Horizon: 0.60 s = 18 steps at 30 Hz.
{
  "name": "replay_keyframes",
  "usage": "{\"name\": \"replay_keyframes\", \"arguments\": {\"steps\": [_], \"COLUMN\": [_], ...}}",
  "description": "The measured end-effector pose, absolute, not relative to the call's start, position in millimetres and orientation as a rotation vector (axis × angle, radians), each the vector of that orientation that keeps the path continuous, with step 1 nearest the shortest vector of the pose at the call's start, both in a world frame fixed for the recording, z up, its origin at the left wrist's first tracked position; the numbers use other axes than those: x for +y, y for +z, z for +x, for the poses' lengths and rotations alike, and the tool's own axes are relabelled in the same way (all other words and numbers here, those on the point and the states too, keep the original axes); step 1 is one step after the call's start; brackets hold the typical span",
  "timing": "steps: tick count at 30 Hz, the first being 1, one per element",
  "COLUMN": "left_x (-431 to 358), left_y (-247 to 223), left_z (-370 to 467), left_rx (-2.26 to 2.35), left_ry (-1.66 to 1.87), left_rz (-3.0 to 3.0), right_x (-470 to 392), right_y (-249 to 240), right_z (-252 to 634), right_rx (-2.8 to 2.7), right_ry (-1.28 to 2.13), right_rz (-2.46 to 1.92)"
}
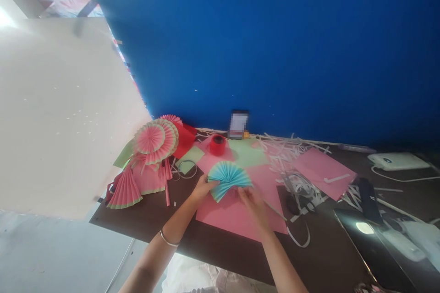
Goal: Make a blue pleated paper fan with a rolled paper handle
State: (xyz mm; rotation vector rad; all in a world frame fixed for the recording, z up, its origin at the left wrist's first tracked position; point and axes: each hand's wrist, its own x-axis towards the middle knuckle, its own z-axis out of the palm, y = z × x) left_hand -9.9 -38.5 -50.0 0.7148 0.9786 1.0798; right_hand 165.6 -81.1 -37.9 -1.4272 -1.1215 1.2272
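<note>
Between the left hand and the right hand, both pinching its lower edges, the blue pleated paper fan spreads upward, above pink paper on the dark table.

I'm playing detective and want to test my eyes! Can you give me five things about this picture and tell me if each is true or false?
1. Both the left hand and the right hand are touching the blue paper fan. True.
2. The bracelet is on the right wrist. False: it is on the left wrist.
3. The big board behind the table is blue. True.
4. The red roll is on the floor. False: it is on the table, among the paper sheets.
5. The round pink and green rosette is to the left of the blue paper fan. True.
</note>
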Motion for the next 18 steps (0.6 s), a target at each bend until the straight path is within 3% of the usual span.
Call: {"name": "replay_keyframes", "arguments": {"steps": [8,18], "left_x": [-36.5,-31.2], "left_y": [-50.7,-56.6], "left_z": [-13.7,-12.4], "left_rx": [1.006,1.047], "left_ry": [1.142,1.174], "left_rz": [0.538,0.793], "right_x": [-57.5,-59.2], "right_y": [-40.3,-51.3], "right_z": [198.5,192.5], "right_rx": [-0.967,-1.080], "right_ry": [1.274,0.974], "right_rz": [-1.262,-1.371]}}
